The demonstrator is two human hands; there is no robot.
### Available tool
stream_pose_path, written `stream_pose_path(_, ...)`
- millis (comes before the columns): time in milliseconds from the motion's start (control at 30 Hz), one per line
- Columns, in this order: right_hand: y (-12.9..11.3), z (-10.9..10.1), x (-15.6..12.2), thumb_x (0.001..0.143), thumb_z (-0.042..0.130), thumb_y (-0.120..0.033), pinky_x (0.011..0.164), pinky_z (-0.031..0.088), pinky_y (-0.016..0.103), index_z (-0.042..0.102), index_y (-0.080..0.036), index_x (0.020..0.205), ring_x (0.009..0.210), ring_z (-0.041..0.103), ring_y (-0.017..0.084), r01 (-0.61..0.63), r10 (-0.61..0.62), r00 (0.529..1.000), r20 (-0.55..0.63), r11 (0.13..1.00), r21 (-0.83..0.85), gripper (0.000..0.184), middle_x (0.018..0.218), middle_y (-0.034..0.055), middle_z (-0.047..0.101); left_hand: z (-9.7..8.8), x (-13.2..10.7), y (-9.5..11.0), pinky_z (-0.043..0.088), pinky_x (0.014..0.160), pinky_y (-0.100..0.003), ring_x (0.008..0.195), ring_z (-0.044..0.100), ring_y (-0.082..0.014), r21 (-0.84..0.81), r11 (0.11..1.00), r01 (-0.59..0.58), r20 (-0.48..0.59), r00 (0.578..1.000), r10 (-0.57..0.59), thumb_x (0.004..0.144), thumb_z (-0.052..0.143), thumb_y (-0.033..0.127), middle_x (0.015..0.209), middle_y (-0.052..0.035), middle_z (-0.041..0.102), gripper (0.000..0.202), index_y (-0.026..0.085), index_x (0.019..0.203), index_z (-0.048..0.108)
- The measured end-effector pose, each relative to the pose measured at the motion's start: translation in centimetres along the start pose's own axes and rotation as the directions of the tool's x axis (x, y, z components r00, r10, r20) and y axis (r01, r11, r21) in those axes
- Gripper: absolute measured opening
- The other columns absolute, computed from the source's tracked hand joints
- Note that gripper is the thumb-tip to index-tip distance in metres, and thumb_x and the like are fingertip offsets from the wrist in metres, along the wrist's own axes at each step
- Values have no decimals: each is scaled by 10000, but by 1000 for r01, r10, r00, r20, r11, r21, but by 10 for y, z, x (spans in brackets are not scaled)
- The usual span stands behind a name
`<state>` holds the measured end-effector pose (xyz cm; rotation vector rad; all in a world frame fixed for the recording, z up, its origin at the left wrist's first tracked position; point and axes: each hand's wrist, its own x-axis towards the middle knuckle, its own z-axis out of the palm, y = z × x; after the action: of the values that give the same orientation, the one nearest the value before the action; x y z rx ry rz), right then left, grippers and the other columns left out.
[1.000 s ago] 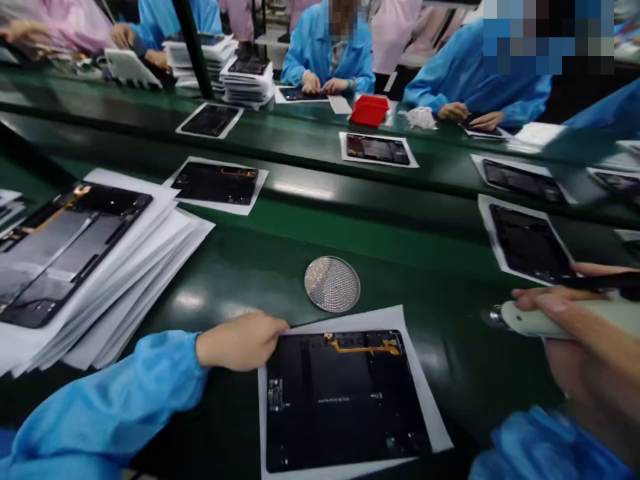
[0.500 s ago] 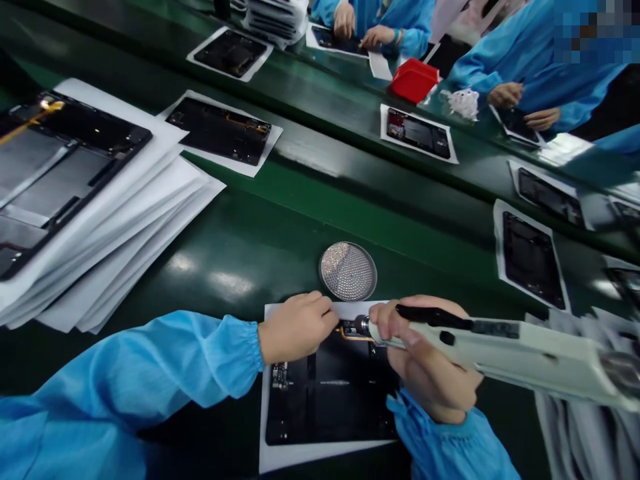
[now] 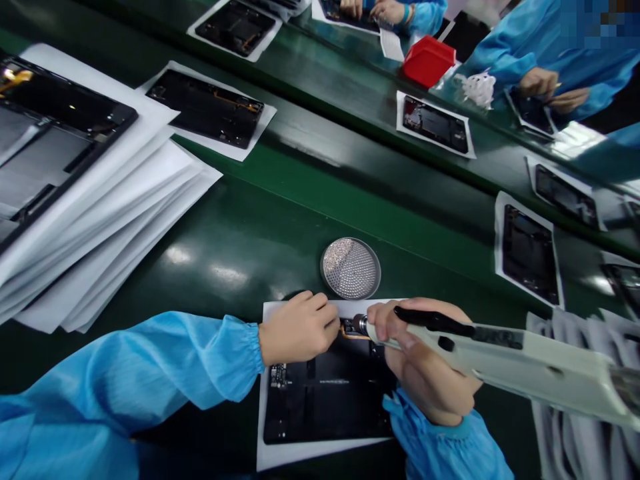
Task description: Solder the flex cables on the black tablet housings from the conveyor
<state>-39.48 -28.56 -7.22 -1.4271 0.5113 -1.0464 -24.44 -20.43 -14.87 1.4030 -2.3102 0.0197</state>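
While the green bench (image 3: 270,247) supports a white sheet (image 3: 285,455), the black panel (image 3: 330,403) lies flat on it.
Panel: probably light, stiff and fragile, best held by its edges. Driver (image 3: 535,363): smooth, pale, elongated, enclosed by the fingers of the right hand (image 3: 423,367). Left hand (image 3: 300,331): fingers curled beside the driver tip (image 3: 361,324); whether they pinch anything cannot be told. Dish (image 3: 351,269): round, shiny, dimpled.

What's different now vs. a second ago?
Right hand brought the pale green screwdriver leftward from beside the black panel to its top edge, tip by the orange cable. Left hand left the panel's corner and slid right along that edge, near the tip. Camera view shifted too. Unchanged: right hand's grip on the screwdriver; round dish behind the panel.
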Motion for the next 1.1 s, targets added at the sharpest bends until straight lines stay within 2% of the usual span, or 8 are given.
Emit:
stream_pose_path(133,0,1,-1,820,669,-158,602,529,384,713,-251,1044,561,568,166,-24,24,1000,-11,1000,-5,246,647,-7,608,-3,0,4,334,603,-344,734,498,-202,59,997,-49,-33,998,51,985,471,135,802,-81,560,225,87,880,664)
stream_pose_path(300,-3,3,-2,819,639,-112,629,520,399,709,-250,1048,587,570,167,-85,85,996,-21,996,-1,277,644,-3,602,-10,-1,8,335,598,-355,746,520,-219,53,996,-69,50,997,67,966,508,159,837,-103,584,213,79,860,674)
stream_pose_path(433,-4,1,-2,811,635,-90,653,539,407,701,-238,1048,589,572,156,-72,72,997,9,997,-38,287,644,-10,605,-14,-4,14,356,610,-362,772,544,-239,43,998,-45,69,997,41,955,510,162,898,-127,613,222,84,844,686)
stream_pose_path(600,-4,-1,-5,844,627,-105,674,521,416,686,-228,1099,621,578,167,-76,76,997,16,997,-27,289,675,-4,589,-15,-10,28,422,757,-424,971,574,-316,56,998,24,133,991,-32,974,490,226,1159,-196,620,281,78,981,728)
stream_pose_path(733,-6,-1,-7,847,641,-116,677,520,418,688,-223,1095,632,579,172,-100,101,995,17,995,-25,275,675,0,582,-12,-14,38,403,895,-487,1101,544,-373,89,993,79,143,986,-91,993,476,322,1270,-235,586,391,37,1088,725)
stream_pose_path(867,-6,0,-7,849,640,-136,651,511,410,691,-239,1086,628,574,174,-107,107,994,-2,993,-40,263,673,-5,575,-12,-15,41,395,921,-490,1117,547,-374,104,991,88,141,985,-102,999,467,343,1279,-236,592,425,25,1128,718)
stream_pose_path(1100,-4,1,-7,830,655,-154,659,524,417,697,-258,1084,610,569,178,-124,124,992,10,991,-44,278,651,-4,573,-15,-12,40,414,880,-476,1097,563,-365,129,989,78,159,982,-98,1005,454,340,1265,-241,601,459,-3,1215,673)
